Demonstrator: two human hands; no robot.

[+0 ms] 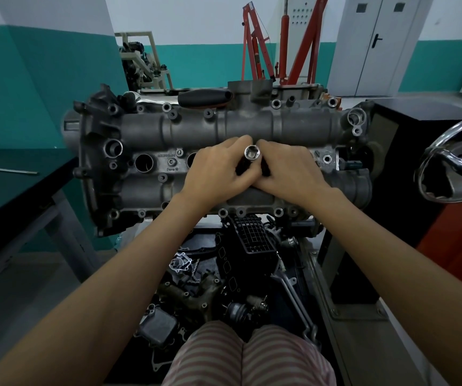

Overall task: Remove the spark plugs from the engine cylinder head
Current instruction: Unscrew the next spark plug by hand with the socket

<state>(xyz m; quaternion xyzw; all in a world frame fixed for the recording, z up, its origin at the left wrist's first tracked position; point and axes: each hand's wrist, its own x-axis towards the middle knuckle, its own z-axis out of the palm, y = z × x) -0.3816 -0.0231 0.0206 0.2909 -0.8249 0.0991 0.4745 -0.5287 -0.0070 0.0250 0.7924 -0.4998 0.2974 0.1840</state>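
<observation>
Teal-and-white workshop walls stood behind the engine cylinder head [215, 129], which sat on a stand with a red engine hoist [254, 45] beyond it and a chrome handwheel [447, 165] off to the right. Along the middle of the head ran a row of spark plug wells; the open well [144, 162] at the left showed only a dark bore, and no spark plug could be seen from above in any of them.

Both hands met over the centre of that row. The left hand [218, 171] and the right hand [288, 171] had their fingers curled in around a spark plug socket [252, 153], pinching its dark shank from either side, so the two were equally near it. The socket's long axis ran down toward the head and slightly toward the camera, its bright open drive end facing up between the fingertips. Whether its lower end was seated in a well was hidden by the hands.

A black-handled tool [204, 97] lay across the far edge of the head, well apart from both hands; judging by the bare drive end, some such driver would have to be fitted next.
</observation>
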